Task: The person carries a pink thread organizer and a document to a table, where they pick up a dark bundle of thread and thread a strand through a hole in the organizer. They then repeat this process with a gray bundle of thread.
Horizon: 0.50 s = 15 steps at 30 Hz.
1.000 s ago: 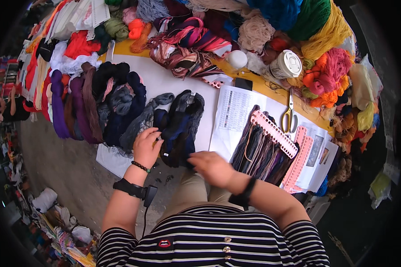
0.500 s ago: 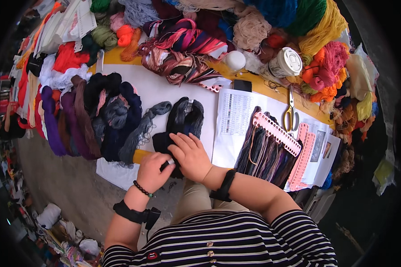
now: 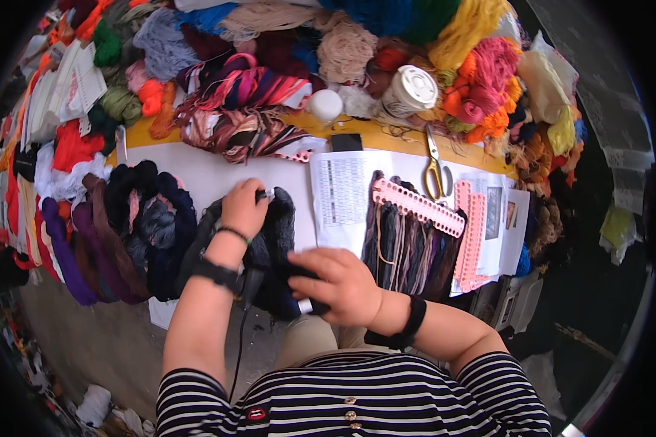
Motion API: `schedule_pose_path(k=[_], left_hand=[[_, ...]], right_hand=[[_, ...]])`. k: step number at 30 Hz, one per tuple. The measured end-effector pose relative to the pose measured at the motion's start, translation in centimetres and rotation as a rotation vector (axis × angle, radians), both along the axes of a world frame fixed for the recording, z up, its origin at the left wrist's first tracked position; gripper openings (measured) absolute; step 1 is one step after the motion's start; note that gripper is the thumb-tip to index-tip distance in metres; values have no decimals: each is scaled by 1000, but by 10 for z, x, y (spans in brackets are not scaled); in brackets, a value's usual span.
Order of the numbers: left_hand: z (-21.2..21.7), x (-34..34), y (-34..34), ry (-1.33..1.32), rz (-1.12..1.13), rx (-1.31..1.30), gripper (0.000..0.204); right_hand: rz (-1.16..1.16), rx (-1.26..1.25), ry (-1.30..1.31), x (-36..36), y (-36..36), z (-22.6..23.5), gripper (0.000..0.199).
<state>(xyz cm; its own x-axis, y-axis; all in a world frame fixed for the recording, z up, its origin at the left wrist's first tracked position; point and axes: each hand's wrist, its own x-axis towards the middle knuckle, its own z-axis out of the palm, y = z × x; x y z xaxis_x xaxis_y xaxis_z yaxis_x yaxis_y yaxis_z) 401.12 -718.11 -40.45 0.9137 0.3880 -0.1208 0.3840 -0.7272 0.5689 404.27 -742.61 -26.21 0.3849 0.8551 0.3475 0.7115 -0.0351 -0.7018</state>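
A black yarn skein (image 3: 279, 227) lies stretched over the near edge of the table in front of me. My left hand (image 3: 240, 211) is closed on its far end, beside a small white band. Lower down, my right hand (image 3: 340, 286) grips the near end of the skein, fingers curled round the dark strands and slightly blurred by motion. A second white band (image 3: 305, 306) shows below those fingers. Dark grey yarn (image 3: 205, 231) lies left of my left wrist, partly covered by my forearm.
Dark and purple skeins (image 3: 169, 240) hang over the table edge at left. Right of my hands lie a printed sheet (image 3: 339, 191), a pink holed thread card (image 3: 419, 208) with dark threads, and scissors (image 3: 435, 171). A lidded cup (image 3: 411, 91) stands before heaped colourful yarn.
My hands have moved apart: the left went to the skein's far end, the right came nearer and rightward. The whole table view has shifted left and somewhat downward.
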Motion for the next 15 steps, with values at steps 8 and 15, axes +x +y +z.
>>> schedule_pose_path(k=[8, 15], left_hand=[[148, -129, -122, 57, 163, -1398, 18], [153, -95, -151, 420, -382, -1488, 36]], right_hand=[[145, -164, 580, -7, -49, 9, 73], [200, -338, 470, -10, -159, 53, 33]])
